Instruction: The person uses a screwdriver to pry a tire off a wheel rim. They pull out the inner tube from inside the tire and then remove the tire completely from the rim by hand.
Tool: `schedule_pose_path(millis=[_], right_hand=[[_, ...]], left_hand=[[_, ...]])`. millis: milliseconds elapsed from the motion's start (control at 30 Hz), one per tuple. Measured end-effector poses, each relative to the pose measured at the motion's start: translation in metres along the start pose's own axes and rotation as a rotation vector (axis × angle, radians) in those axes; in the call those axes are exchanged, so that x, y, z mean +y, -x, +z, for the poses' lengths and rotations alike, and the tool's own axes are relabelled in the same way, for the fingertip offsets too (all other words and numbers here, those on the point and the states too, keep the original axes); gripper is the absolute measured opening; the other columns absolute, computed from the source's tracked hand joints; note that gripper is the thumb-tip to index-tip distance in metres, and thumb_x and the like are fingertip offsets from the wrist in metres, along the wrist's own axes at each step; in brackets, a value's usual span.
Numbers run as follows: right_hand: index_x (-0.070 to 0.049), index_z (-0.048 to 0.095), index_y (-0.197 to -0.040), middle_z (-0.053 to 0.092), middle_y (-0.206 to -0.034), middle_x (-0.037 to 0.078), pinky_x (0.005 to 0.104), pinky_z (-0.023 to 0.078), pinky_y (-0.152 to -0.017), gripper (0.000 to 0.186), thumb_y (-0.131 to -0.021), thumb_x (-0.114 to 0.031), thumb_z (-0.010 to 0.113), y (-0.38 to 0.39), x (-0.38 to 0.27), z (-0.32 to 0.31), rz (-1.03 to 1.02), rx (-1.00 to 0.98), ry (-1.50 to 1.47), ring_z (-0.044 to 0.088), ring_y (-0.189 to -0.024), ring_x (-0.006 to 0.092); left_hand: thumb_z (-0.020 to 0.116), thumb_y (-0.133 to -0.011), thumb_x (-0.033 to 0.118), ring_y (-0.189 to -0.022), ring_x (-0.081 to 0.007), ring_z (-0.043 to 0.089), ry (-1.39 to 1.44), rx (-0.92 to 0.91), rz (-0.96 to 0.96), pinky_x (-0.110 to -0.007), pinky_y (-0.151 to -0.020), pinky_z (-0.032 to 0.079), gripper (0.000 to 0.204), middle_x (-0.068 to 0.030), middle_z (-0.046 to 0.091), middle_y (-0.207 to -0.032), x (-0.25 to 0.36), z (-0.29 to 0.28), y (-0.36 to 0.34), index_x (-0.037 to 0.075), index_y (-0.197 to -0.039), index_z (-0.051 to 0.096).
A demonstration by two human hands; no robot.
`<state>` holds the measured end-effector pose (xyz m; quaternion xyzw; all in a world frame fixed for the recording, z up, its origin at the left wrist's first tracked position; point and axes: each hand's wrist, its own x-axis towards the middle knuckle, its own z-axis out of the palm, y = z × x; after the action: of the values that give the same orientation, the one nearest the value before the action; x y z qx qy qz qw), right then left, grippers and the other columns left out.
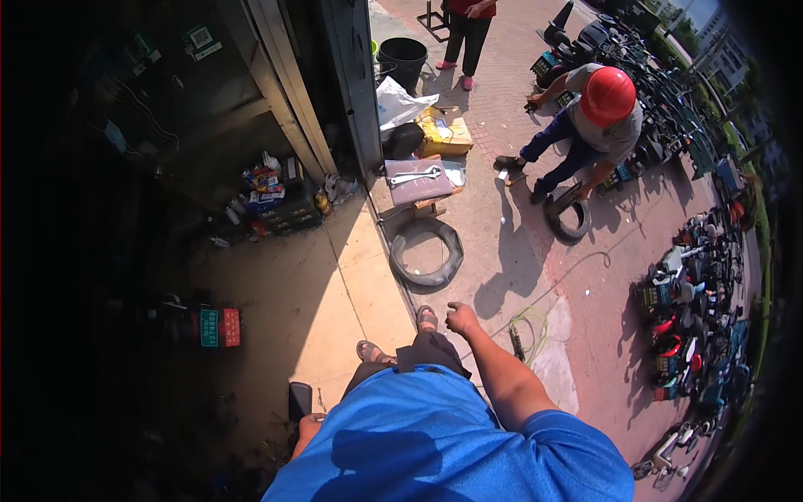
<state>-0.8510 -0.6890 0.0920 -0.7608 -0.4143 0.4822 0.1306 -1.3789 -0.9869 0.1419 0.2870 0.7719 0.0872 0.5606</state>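
My right hand [462, 318] hangs out in front of me at the doorway, its fingers curled in, with nothing showing in them. Ahead of it a black inner tube [456, 255] lies on the ground. My left hand [309, 425] is low at my left side, partly hidden by my blue shirt. Right by it is a dark, flat, rounded rectangular thing [300, 400]; whether the fingers hold it I cannot tell. Farther off, an adjustable wrench [416, 176] rests on a purplish board [410, 192]. A person in a red helmet [608, 96] bends with one hand at a small tyre [583, 221].
A yellow box [447, 130] and a black bucket [404, 55] stand beside the door frame [358, 100]. A yellow-green hose [529, 325] lies coiled on the paving to my right. Parked scooters [682, 309] line the far right. Another person [468, 33] stands at the top.
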Motion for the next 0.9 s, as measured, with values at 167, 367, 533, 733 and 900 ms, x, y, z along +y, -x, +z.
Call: schedule_pose_path(millis=[167,367,533,733,900], right_hand=[[0.000,0.068,-0.131,0.076,-0.099,0.026,0.0375,0.060,-0.074,0.055,-0.076,-0.006,0.072,0.040,-0.058,0.085,0.010,-0.206,0.164,0.077,-0.083,0.0291],[-0.008,0.072,-0.127,0.072,-0.122,0.020,0.0385,0.053,-0.101,0.058,-0.074,-0.031,0.078,0.056,-0.051,0.062,0.122,-0.222,0.377,0.069,-0.115,0.0334],[-0.009,0.073,-0.126,0.072,-0.120,0.022,0.0401,0.054,-0.100,0.059,-0.073,-0.034,0.079,0.025,-0.080,0.040,0.043,-0.150,0.432,0.070,-0.113,0.0355],[-0.005,0.068,-0.131,0.068,-0.127,0.023,0.0404,0.051,-0.106,0.060,-0.074,-0.022,0.067,-0.054,-0.136,0.025,-0.044,-0.148,0.397,0.066,-0.120,0.0359],[0.002,0.060,-0.138,0.074,-0.103,0.026,0.0387,0.059,-0.069,0.069,-0.073,-0.014,0.073,-0.178,-0.196,-0.008,-0.355,0.114,0.378,0.074,-0.077,0.0294]], left_hand=[[0.078,-0.079,0.005,-0.103,-0.0264,0.073,0.030,0.165,-0.100,-0.035,-0.088,0.057,0.049,-0.0255,0.073,-0.118,-0.061,-0.093,0.023,-0.012,-0.124,0.067],[0.064,-0.088,0.001,-0.088,-0.0187,0.072,0.229,0.026,-0.066,-0.029,-0.078,0.057,0.052,-0.0236,0.075,-0.105,-0.043,-0.080,0.011,-0.016,-0.137,0.056],[0.075,-0.087,0.016,-0.083,-0.0144,0.070,0.048,0.104,-0.033,-0.031,-0.074,0.055,0.033,-0.0141,0.077,-0.091,-0.039,-0.044,-0.019,-0.003,-0.114,0.075],[0.077,-0.083,0.022,-0.087,-0.0187,0.072,-0.044,0.112,-0.019,-0.034,-0.079,0.056,0.032,-0.0171,0.077,-0.093,0.002,-0.046,-0.024,-0.002,-0.105,0.077],[0.079,-0.072,0.011,-0.097,-0.0324,0.076,-0.036,0.152,-0.082,-0.035,-0.087,0.059,0.054,-0.0287,0.074,-0.106,0.070,-0.025,-0.015,-0.012,-0.121,0.069]])
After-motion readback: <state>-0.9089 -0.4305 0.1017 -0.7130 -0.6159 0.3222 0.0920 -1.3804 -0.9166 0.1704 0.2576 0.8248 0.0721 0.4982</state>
